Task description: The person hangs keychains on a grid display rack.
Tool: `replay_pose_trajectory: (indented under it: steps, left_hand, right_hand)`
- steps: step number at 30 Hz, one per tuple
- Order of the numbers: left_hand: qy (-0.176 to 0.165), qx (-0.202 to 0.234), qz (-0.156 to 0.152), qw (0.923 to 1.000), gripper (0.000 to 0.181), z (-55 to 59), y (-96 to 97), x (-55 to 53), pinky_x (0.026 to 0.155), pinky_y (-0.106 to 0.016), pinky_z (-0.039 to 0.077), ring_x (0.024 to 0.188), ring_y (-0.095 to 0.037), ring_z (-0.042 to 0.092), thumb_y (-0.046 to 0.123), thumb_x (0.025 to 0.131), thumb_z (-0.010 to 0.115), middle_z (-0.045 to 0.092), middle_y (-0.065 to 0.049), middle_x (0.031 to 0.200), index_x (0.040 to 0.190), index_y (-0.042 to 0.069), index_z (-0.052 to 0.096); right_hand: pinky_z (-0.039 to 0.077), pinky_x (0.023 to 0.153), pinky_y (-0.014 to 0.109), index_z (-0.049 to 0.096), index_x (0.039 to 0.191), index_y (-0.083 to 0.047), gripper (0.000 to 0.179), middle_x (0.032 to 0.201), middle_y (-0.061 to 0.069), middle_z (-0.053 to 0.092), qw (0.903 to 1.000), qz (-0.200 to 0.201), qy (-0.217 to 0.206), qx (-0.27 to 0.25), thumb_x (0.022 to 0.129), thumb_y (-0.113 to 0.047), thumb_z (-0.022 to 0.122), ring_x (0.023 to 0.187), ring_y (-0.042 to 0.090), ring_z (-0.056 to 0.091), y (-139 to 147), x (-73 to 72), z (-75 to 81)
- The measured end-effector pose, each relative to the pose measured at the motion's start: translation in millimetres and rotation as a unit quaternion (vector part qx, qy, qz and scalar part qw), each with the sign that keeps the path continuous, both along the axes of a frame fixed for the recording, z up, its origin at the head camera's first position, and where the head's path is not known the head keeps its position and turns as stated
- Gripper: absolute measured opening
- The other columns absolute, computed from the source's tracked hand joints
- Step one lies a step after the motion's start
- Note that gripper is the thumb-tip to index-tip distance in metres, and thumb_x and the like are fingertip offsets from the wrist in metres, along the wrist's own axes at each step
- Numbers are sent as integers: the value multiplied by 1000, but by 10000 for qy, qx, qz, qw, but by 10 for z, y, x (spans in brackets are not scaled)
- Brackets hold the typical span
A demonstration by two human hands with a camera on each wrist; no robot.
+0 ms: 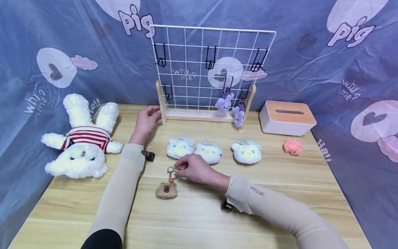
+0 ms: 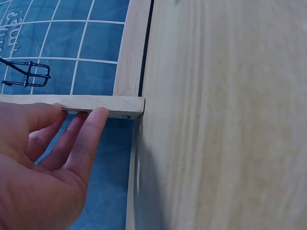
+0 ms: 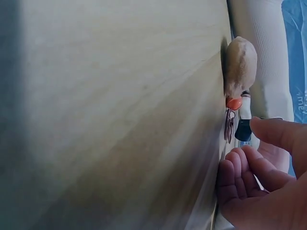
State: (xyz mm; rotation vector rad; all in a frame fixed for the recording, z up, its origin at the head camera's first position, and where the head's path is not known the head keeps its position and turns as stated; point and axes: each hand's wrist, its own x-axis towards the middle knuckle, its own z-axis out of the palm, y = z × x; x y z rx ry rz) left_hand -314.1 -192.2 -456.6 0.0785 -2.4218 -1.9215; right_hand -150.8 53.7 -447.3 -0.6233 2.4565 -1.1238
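Note:
A brown plush keychain [image 1: 166, 191] shaped like an animal's head lies on the wooden table, its metal rings and orange bead [image 3: 234, 103] pointing toward the rack. My right hand [image 1: 196, 168] is right at those rings, thumb [image 3: 271, 132] and index finger apart in the right wrist view. Beyond it, my left hand [image 1: 147, 121] touches the left wooden post [image 2: 110, 104] of a white wire grid rack [image 1: 202, 45] with its fingertips, fingers fairly straight. Two purple plush keychains [image 1: 224, 103] hang from black hooks on the rack's lower right; other hooks [image 1: 210, 61] hold nothing.
Three white-and-blue cat-face plush keychains [image 1: 246, 152] lie in a row before the rack. A white plush toy [image 1: 84, 148] in a striped shirt lies at the left. A tissue box [image 1: 287, 119] and a pink scrunchie-like puff [image 1: 292, 147] are at the right. Patterned cloth surrounds the table.

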Motion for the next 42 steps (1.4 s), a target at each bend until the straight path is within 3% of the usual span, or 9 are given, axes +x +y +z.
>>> replay_pose_trajectory:
  steps: [12, 20, 25, 29, 35, 42]
  left_hand:
    - [-12, -97, 62, 9999, 34, 11, 24, 5, 95, -25, 73, 103, -17, 73, 12, 115, 64, 68, -21, 128, 145, -2, 69]
    - [-41, 27, -18, 10000, 35, 1, 19, 8, 101, -29, 72, 112, -25, 74, 11, 115, 65, 66, -25, 133, 146, -3, 68]
    - [-51, -4, -28, 10000, 36, 20, 22, 12, 104, -30, 71, 115, -30, 74, 13, 115, 65, 66, -26, 135, 147, -3, 67]
    - [-40, -13, -15, 10000, 36, 13, 18, 10, 102, -29, 72, 115, -30, 74, 12, 115, 64, 66, -26, 134, 147, -3, 67]
    - [-37, 54, -17, 10000, 36, 10, 24, 9, 102, -27, 71, 115, -28, 74, 10, 115, 63, 66, -25, 133, 148, -4, 66]
    - [-35, 29, -19, 10000, 36, 6, 11, 11, 101, -26, 71, 109, -22, 74, 11, 115, 64, 66, -25, 134, 148, -4, 66]
  right_hand:
    - [56, 81, 21, 84, 110, -13, 24, 94, -5, 74, 9986, 117, 150, 500, 88, -18, 95, 86, 5, 60, -77, 26, -47]
    - [55, 81, 20, 81, 97, -18, 20, 85, -12, 68, 9971, 42, 493, 583, 83, -16, 96, 85, 3, 59, -117, 20, -190]
    - [51, 79, 21, 74, 89, -24, 25, 83, -14, 63, 9962, -16, 632, 595, 80, -16, 97, 85, 4, 57, -128, 3, -290]
    - [52, 77, 21, 70, 90, -23, 27, 82, -14, 65, 9958, 75, 634, 654, 82, -15, 95, 80, 3, 58, -115, 10, -229]
    - [56, 75, 20, 77, 90, -15, 15, 76, -8, 70, 9977, 283, 368, 498, 89, -8, 90, 73, 3, 60, -80, 1, -54]
    - [54, 73, 17, 82, 86, -18, 11, 76, -10, 74, 9993, 180, -19, 342, 93, -13, 89, 73, 4, 60, -57, -62, 18]
